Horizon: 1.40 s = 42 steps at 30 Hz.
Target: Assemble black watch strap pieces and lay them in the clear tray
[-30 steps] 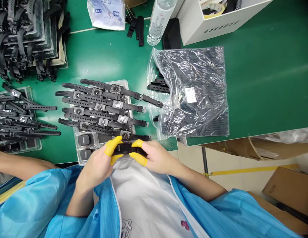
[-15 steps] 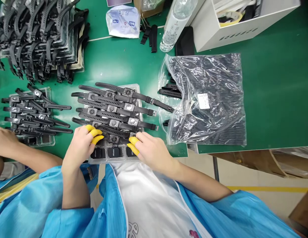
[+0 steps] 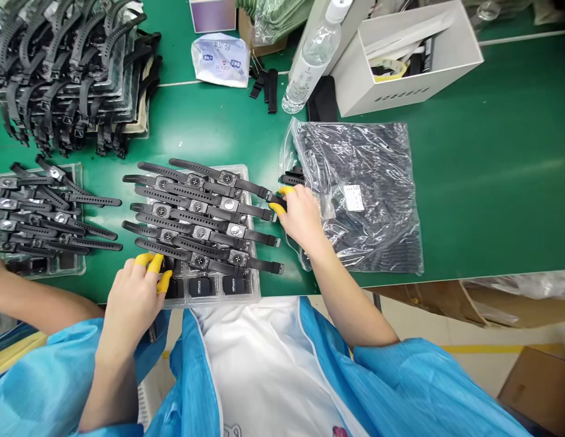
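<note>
A clear plastic tray (image 3: 218, 298) holds several black smartwatches (image 3: 199, 207), face down with their straps lying across it in slanted rows. Along its front row sit black square watch cases (image 3: 200, 286). My left hand (image 3: 133, 297), with yellow finger cots, is curled at the tray's front left corner; what its fingertips grip is hidden. My right hand (image 3: 303, 220), also in yellow finger cots, pinches the end of a black watch strap (image 3: 278, 201) between the tray and a clear bag. That clear plastic bag (image 3: 377, 200) is full of black straps and bears a white label.
A second tray of watches (image 3: 50, 209) lies left, near a co-worker's arm (image 3: 45, 297). Stacked trays of watches (image 3: 68, 73) stand at the back left. Behind are a white packet (image 3: 221, 59), a water bottle (image 3: 312, 57) and a white box (image 3: 405, 79).
My right hand has left the tray's front row and moved right and away from me to the strap by the bag. My left hand has shifted slightly left and nearer. The camera view has shifted.
</note>
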Motion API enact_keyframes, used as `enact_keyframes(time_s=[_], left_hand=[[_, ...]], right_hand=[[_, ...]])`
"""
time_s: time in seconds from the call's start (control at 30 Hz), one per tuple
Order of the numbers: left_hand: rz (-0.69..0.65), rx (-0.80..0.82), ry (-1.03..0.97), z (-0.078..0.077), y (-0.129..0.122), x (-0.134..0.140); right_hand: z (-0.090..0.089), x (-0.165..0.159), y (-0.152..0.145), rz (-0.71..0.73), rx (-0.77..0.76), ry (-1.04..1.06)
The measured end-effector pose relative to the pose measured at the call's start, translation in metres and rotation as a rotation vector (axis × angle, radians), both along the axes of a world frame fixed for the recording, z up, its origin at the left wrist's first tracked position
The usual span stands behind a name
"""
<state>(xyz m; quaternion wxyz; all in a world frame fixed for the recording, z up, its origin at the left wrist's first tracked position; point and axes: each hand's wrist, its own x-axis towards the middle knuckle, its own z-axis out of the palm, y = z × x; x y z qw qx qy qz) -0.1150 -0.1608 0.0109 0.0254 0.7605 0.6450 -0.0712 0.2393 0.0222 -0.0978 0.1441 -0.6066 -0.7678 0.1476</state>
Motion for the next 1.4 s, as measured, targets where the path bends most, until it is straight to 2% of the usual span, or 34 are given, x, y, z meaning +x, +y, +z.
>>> enact_keyframes(time_s=[0.13, 0.23, 0.33, 0.47, 0.57, 0.63, 0.67, 0.73, 0.83, 0.9, 1.03, 1.27, 1.4], left_hand=[[-0.054, 0.021, -0.026, -0.004, 0.006, -0.009], [-0.059, 0.025, -0.032, -0.008, 0.007, -0.010], [0.001, 0.009, -0.051, -0.004, 0.006, -0.007], [0.135, 0.006, -0.194, 0.015, -0.002, 0.001], [0.273, 0.033, -0.510, 0.022, -0.001, 0.023], [0.246, 0.012, -0.778, 0.017, 0.009, 0.048], [0.192, -0.009, -0.876, 0.012, 0.016, 0.063], [0.052, -0.051, -0.948, 0.000, 0.030, 0.091], [-0.174, -0.087, -0.998, -0.015, 0.045, 0.117], [-0.260, -0.073, -1.030, -0.020, 0.047, 0.121], [-0.304, -0.052, -1.053, -0.024, 0.044, 0.118], [-0.243, 0.037, -1.092, -0.035, 0.036, 0.125], [-0.230, 0.043, -1.078, -0.033, 0.033, 0.126]], right_hand=[[-0.003, 0.006, -0.001, 0.000, 0.013, 0.182], [0.005, 0.014, -0.008, -0.080, 0.002, 0.468], [0.026, 0.015, -0.024, -0.164, -0.014, 0.813], [0.069, 0.005, -0.061, -0.202, -0.029, 1.110], [0.094, -0.010, -0.094, -0.159, -0.311, 1.273], [0.101, -0.021, -0.113, -0.062, -0.588, 1.343], [0.102, -0.026, -0.120, -0.005, -0.719, 1.365], [0.100, -0.034, -0.129, 0.076, -0.920, 1.390], [0.093, -0.038, -0.131, 0.113, -1.046, 1.401], [0.089, -0.036, -0.129, 0.129, -1.086, 1.406], [0.081, -0.032, -0.129, 0.126, -1.146, 1.460], [0.074, -0.037, -0.134, -0.017, -1.173, 1.586], [0.077, -0.038, -0.135, -0.112, -1.187, 1.637]])
